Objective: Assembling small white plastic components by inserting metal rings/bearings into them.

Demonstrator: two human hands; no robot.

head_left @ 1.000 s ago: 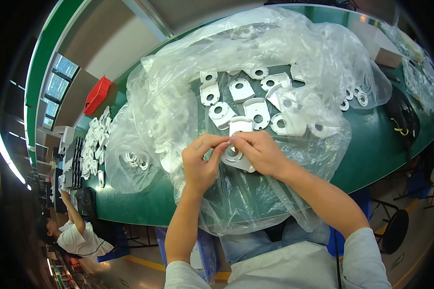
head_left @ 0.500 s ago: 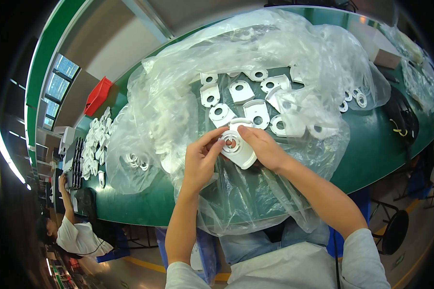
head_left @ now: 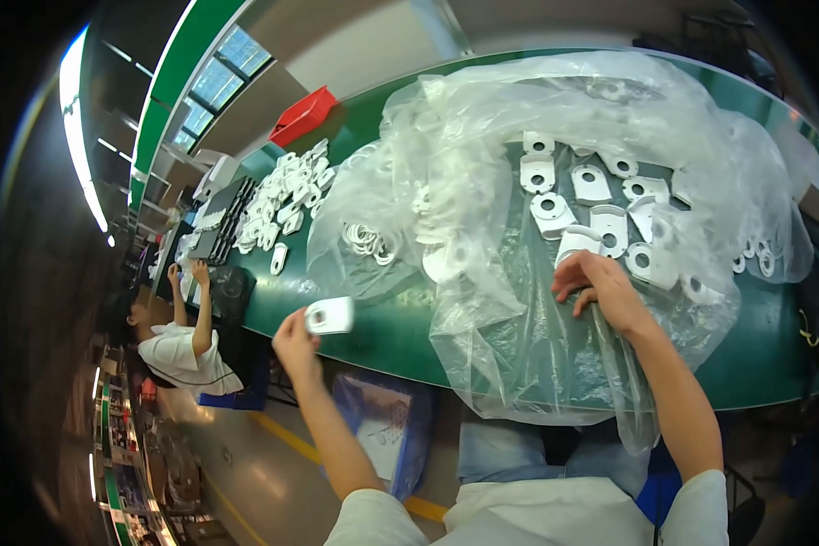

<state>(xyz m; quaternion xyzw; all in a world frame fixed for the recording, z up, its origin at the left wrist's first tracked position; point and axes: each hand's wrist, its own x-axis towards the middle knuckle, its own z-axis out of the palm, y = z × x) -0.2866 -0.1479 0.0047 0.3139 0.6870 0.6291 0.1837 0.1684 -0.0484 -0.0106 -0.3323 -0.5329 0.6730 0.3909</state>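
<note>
Scene evenly lit, moderately bright at centre. Daylight admitted through windows (head_left: 214,77) at upper left; long ceiling light strip (head_left: 80,136) blown out to white. Soft glare spread over clear plastic sheet (head_left: 519,328), white parts beneath partly veiled. Shadows faint, diffuse. Strong fisheye distortion: green table edge (head_left: 373,341) bent into arc, corners vignetted to black. Periphery dim, softened. Left hand (head_left: 296,341) slightly motion-blurred.
</note>
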